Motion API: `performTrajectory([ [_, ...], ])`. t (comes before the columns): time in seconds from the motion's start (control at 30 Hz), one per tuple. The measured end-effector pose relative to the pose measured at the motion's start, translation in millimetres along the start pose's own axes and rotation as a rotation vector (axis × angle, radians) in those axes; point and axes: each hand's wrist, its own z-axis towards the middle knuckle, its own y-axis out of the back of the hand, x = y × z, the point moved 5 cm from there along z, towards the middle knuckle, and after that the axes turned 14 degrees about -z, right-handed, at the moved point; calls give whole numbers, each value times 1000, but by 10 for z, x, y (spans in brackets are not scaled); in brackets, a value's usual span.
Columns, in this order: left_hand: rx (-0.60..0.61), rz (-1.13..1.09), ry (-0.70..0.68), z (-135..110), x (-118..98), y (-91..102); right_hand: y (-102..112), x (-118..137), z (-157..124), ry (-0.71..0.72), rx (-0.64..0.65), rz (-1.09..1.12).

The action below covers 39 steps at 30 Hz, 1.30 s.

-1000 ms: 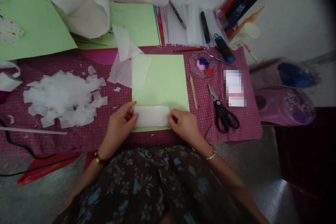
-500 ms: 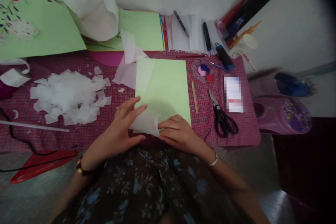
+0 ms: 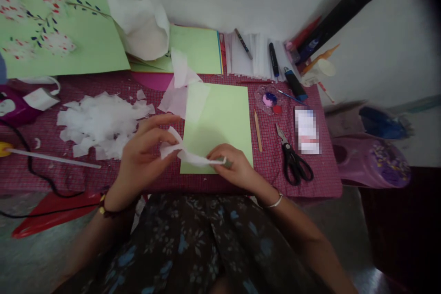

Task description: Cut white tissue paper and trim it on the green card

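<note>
Between my two hands stretches a strip of thin white tissue paper (image 3: 195,158), lifted over a light green sheet (image 3: 220,115). My left hand (image 3: 146,154) pinches its left end between thumb and finger, the other fingers curved apart. At the other end, my right hand (image 3: 232,163) has its fingers closed on the folded tip. More white tissue pieces (image 3: 189,92) overlap the sheet's upper left corner. A pile of small torn tissue pieces (image 3: 103,124) lies left of my left hand.
Scissors (image 3: 292,156), a wooden stick (image 3: 258,131) and a dish of coloured paint (image 3: 269,98) lie right of the sheet. Markers (image 3: 273,59) rest on clear sleeves at the back. A green picture with blossoms (image 3: 65,23) leans at the back left, near a white roll (image 3: 144,23).
The tissue strip has come up off the green sheet. My left hand has gone from spread fingers to pinching the tissue's left end. The camera view has shifted slightly left.
</note>
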Motion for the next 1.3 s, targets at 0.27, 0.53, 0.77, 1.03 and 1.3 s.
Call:
performTrajectory([
  [0.27, 206, 202, -302, -202, -27, 61, 405, -30, -153, 53, -247, -423],
  [0.53, 391, 293, -86, -619, 607, -325, 84, -293, -468, 23, 36, -492],
  [0.77, 262, 185, 77, -604, 729, -289, 32, -335, -419, -109, 23, -253],
  [1.03, 53, 217, 344, -314, 828, -287, 42, -451, -192, -523, 62, -366],
  [1.3, 87, 361, 444, -145, 901, -318, 30, -531, -99, -656, 68, -518],
])
